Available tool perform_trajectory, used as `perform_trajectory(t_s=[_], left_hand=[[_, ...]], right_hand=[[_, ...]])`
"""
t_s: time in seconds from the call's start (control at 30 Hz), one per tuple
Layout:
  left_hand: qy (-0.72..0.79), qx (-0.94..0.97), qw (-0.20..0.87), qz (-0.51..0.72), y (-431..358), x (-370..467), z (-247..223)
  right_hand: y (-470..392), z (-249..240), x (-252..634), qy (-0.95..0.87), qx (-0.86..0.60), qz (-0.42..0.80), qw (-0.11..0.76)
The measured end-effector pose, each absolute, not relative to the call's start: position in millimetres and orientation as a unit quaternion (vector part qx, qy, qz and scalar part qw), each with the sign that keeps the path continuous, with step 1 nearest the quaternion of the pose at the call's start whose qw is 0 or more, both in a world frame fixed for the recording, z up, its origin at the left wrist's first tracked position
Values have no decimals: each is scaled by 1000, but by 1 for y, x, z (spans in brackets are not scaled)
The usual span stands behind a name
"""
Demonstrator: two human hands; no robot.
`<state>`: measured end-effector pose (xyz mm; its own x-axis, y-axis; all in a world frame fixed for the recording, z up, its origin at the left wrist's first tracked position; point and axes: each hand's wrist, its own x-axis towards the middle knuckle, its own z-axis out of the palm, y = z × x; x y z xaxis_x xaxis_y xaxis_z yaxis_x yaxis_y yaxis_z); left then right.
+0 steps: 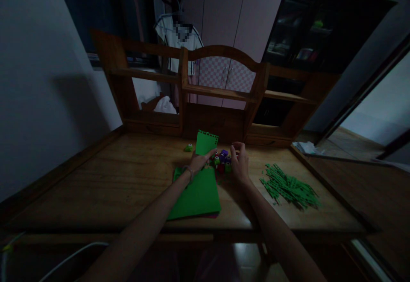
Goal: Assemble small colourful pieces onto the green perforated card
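My left hand (199,161) grips a small sheet of green paper (205,142) by its lower edge, thumb on top. A row of punched notches runs along the sheet's far edge. Under that wrist lies a stack of larger green sheets (198,194). My right hand (240,162) is just right of a cluster of small purple, red and green pieces (223,157), some with eye-like white spots. Its fingers are loosely curved, with a gap between thumb and forefinger. A reddish bit shows in that gap; whether it is touched is unclear.
A heap of narrow green paper strips (290,186) lies on the right of the wooden desk (105,179). One small green piece with an eye-like spot (188,147) sits apart, left of the held sheet. A wooden shelf unit (221,90) rises along the back edge.
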<state>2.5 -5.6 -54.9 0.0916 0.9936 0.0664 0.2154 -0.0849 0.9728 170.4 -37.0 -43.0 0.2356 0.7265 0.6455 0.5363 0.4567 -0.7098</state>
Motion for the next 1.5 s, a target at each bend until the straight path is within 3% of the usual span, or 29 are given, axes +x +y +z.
perform_trajectory(t_s=[0.43,0.83,1.5], left_hand=[[513,564,455,460,-6,1,-51],[520,553,450,470,2,1,-62],[521,537,454,485,-2,1,-56]], right_hand=[[-36,-44,171,-628,-512,73,581],[-37,-56,159,-758,-499,-10,421],[-37,-58,154,-797,-462,5,389]])
